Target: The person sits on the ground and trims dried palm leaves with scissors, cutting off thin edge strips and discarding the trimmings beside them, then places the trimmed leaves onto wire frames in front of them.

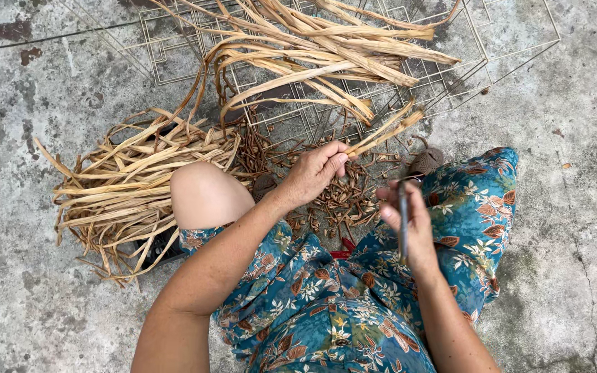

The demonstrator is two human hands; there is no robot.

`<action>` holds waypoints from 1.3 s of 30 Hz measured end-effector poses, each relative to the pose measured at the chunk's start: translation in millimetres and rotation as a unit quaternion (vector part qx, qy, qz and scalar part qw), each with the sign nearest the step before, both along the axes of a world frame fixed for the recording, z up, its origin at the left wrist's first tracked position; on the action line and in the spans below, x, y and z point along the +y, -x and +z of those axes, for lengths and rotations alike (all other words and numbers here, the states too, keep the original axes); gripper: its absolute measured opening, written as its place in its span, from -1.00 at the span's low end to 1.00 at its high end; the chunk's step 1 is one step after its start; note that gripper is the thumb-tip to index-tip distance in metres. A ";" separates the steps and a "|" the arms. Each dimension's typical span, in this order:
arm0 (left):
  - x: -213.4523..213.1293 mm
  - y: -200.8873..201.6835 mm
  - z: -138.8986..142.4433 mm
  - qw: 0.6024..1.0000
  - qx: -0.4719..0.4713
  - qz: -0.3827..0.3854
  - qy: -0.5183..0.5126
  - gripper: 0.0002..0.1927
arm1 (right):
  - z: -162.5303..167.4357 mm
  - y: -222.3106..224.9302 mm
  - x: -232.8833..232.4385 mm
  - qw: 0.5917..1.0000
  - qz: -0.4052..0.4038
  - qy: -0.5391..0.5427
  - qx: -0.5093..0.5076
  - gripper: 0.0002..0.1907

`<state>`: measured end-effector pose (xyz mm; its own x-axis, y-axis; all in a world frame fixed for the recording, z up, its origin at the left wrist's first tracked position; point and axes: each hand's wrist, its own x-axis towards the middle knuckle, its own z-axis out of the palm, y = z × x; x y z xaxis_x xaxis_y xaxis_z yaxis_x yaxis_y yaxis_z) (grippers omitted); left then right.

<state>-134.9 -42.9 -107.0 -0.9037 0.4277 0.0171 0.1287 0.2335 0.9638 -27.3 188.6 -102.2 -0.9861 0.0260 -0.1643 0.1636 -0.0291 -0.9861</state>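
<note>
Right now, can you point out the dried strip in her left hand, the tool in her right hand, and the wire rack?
dried strip [388, 131], head view, middle of the strip
tool [403, 221], head view, its thin shaft
wire rack [513, 52], head view, bare right-hand wires

Floor: grey concrete [50, 304], stained, cracked. On it: wire grid rack [513, 41] at top, loose pile of dried leaf strips [126, 186] left, brown trimmed scraps [340, 200] heaped centre just below rack. More long dried strips [354, 48] lie across rack.
</note>
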 end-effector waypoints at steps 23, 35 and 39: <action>15.1 9.1 -4.7 0.985 0.136 -0.067 0.079 -0.72 | -39.3 -8.9 1.6 0.993 -0.052 0.062 -0.081 -0.75; 2.8 100.6 -43.3 0.912 0.296 0.143 0.247 -0.73 | -78.4 13.9 7.1 0.980 -0.096 0.098 -0.143 -0.67; 27.9 124.3 -57.1 0.923 0.161 0.102 0.333 -0.76 | -79.9 14.6 9.6 0.978 -0.096 0.090 -0.159 -0.63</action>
<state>-259.2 -15.0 -164.0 -0.9607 0.2612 0.0939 0.2714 0.8122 0.5164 -41.9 198.2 -182.2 -0.8638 0.1483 -0.4816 0.4362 -0.2584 -0.8619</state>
